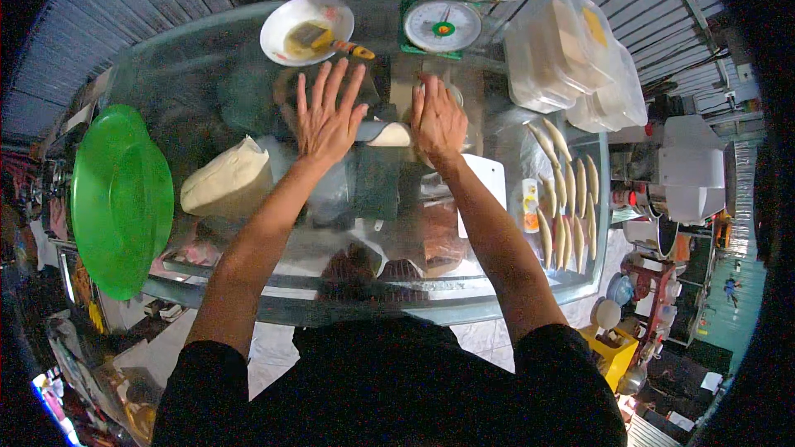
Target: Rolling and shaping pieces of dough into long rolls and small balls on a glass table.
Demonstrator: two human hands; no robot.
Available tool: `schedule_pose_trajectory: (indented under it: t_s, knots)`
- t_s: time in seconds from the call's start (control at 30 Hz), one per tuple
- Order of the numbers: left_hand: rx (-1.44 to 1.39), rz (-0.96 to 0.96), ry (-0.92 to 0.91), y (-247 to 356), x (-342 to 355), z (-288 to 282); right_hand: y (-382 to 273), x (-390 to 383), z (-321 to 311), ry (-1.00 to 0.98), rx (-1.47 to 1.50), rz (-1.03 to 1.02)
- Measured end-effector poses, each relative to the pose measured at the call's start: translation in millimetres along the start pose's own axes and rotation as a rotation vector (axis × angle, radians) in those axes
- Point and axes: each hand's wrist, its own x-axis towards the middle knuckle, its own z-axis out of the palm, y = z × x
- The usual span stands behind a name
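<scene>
From the head view, both hands lie flat on a pale roll of dough [389,134] on the glass tabletop [182,83]: the left hand [330,116] has its fingers [319,87] spread wide and straight, palm down over the roll's left end, and the right hand [437,120] has its fingers [431,89] held together and extended, pressing on the right end. Neither hand is curled round anything — they are open and bearing down, and only the short stretch of dough between the two palms shows. The dough looks soft and yielding, light for its bulk, likely a little tacky, so it would probably stretch or tear if pinched at one spot; I judge it handles best under flat palms as here, or lifted with support under its whole length. Off to the outer side of the left fingers rests a larger lump of dough [228,178], and further that way a green plastic basin [120,199] sits at the tabletop's edge. Beyond the left fingertips stands a white bowl [306,26] holding a yellowish liquid and a brush, and beyond the right fingertips a kitchen scale [442,26] with a round dial. To the outer side of the right fingers lie rows of shaped dough sticks [567,199], thin and tapered, well apart from the hand, with clear plastic containers [571,58] stacked past them. Things seen through the glass below are too blurred to name.
</scene>
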Motion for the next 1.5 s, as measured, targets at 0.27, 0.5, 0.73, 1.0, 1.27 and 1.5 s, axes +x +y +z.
schedule_pose_trajectory:
  t_s: [0.27,0.5,0.73,1.0,1.27,1.5]
  knots:
    - [0.038,-0.015,0.109,-8.5,22.7,15.3,17.7,36.3,23.6,0.048,-0.090,0.145]
    - [0.061,0.112,0.035,-6.3,5.3,22.0,11.7,27.7,13.4,-0.064,-0.184,0.236]
    - [-0.043,0.088,-0.168,5.9,-42.3,-9.9,-7.1,-35.3,-3.8,-0.024,-0.130,0.129]
    - [-0.093,0.077,-0.278,26.2,-117.9,-54.1,-26.7,-100.7,-10.9,0.090,-0.139,0.030]
    - [-0.090,0.022,-0.278,35.6,-141.7,-66.7,-16.0,-131.7,-40.4,-0.149,0.008,-0.126]
    - [-0.115,0.507,-0.190,33.8,-85.9,-35.9,5.1,-115.2,-39.6,-0.138,-0.108,-0.234]
